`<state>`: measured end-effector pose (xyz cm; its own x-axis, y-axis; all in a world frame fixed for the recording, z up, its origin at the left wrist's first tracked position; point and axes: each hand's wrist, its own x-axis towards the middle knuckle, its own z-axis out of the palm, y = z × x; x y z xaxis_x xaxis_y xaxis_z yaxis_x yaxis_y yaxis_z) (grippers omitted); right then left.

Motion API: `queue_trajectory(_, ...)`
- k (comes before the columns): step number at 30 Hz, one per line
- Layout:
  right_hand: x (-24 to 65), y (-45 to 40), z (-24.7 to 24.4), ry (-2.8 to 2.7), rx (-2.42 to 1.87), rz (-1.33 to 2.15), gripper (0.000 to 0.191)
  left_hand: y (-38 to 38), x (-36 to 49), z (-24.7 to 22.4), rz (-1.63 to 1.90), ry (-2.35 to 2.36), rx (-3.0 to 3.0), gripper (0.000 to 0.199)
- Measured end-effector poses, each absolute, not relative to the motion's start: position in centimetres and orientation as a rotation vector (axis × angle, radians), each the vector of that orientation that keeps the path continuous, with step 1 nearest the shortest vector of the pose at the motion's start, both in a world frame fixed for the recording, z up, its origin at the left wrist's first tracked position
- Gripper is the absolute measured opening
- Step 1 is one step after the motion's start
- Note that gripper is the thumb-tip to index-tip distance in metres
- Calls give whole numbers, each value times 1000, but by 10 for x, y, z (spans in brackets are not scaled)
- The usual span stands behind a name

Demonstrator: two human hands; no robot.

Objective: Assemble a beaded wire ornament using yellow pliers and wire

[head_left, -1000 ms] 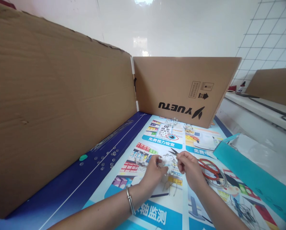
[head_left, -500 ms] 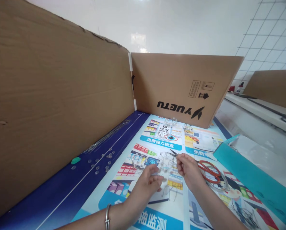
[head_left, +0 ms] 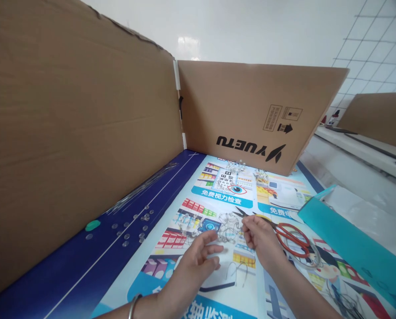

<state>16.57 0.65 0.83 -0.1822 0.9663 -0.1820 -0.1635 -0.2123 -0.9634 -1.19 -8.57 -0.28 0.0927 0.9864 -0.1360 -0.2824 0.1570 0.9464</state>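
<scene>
Right, we're live over the desk: **wire-and-bead tangle** [head_left: 229,226] sitting on the printed poster sheet [head_left: 221,195], dead centre, just above both hands. Thin bare wire w/ clear beads, looks light & springy, prob. snags on itself, so I'd judge it best taken by a free wire end or a bead, not squeezed mid-clump. Beads look small & slippery, fiddly to pinch.

L hand [head_left: 194,266] is open, fingers loosely spread, holding nothing visible, sitting just below the tangle. R hand [head_left: 261,246] has fingers [head_left: 246,232] drawn together at the tangle's right edge, thumb close by; can't tell if there's wire in that pinch.

Just right of it, red-handled scissors [head_left: 293,239], dark blades pointing at the tangle. Bent wire piece [head_left: 236,270] lies below, more wire clusters [head_left: 236,167] up by the YUETU cardboard panel [head_left: 261,106]. Far left, on the dark-blue strip [head_left: 98,252]: loose clear beads [head_left: 128,230], a green blob [head_left: 92,225], long thin wires [head_left: 141,188]. Teal folder [head_left: 351,239] off to the right, tall cardboard panel [head_left: 68,133] walling the left side.
</scene>
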Motion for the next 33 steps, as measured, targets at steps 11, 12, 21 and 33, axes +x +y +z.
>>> queue_trajectory(11,165,4,5,-1153,-1114,1503,21,-88,-13,8,1092,1083,903,45)
queue_trajectory(12,165,3,6,-1155,-1108,1502,21,-88,-13,7,1096,1085,906,45)
queue_trajectory(21,165,0,7,-1153,-1078,1502,19,-87,-15,-5,1064,1085,915,44)
queue_trajectory(33,162,-3,13,-1175,-1077,1536,19,-89,-13,2,1115,1079,911,40)
